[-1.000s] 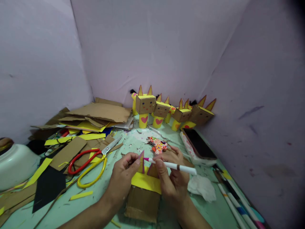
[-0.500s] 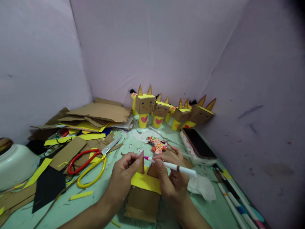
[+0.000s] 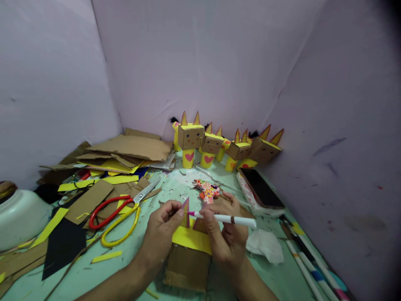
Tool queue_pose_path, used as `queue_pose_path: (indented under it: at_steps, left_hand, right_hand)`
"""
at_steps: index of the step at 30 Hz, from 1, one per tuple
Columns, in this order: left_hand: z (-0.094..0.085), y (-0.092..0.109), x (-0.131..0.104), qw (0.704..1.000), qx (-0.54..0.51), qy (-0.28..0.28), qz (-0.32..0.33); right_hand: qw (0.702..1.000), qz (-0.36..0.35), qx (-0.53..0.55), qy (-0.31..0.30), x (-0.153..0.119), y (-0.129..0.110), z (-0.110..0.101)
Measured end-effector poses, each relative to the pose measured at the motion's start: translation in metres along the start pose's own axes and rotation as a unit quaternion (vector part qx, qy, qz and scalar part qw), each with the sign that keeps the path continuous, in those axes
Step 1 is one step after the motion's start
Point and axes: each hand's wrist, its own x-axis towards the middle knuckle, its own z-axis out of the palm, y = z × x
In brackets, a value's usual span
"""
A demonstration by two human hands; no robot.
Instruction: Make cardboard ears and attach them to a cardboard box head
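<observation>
A cardboard box head (image 3: 187,267) with a yellow top and two pointed ears rests on the table in front of me. My left hand (image 3: 163,225) pinches its left ear (image 3: 186,213), which has a pink-purple edge. In my right hand (image 3: 228,234) is a white felt-tip pen (image 3: 239,220) with a brown band, held nearly level. The pen's magenta tip touches or almost touches the right edge of that ear. My right fingers partly hide the other ear (image 3: 199,224).
Behind stand several yellow figures with cardboard heads (image 3: 191,136). Red-and-yellow scissors (image 3: 136,205), cardboard sheets (image 3: 131,147) and yellow strips lie left. To the right are a phone (image 3: 262,187), crumpled tissue (image 3: 265,246) and several pens (image 3: 313,267). A patterned paper piece (image 3: 207,190) lies beyond my hands.
The pen's tip has slid slightly down along the ear's right edge, and the pen lies a little more level. My left hand and the box head have stayed in place.
</observation>
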Motion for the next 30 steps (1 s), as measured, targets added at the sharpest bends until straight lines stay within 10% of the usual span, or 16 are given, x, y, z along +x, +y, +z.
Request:
queue_pose_path:
  at_steps: [30]
  left_hand:
    - [-0.0022, -0.0027, -0.0012, 1.0, 0.005, 0.0, 0.002]
  right_hand:
    - [0.999, -0.006, -0.043, 0.011, 0.0006, 0.003, 0.0012]
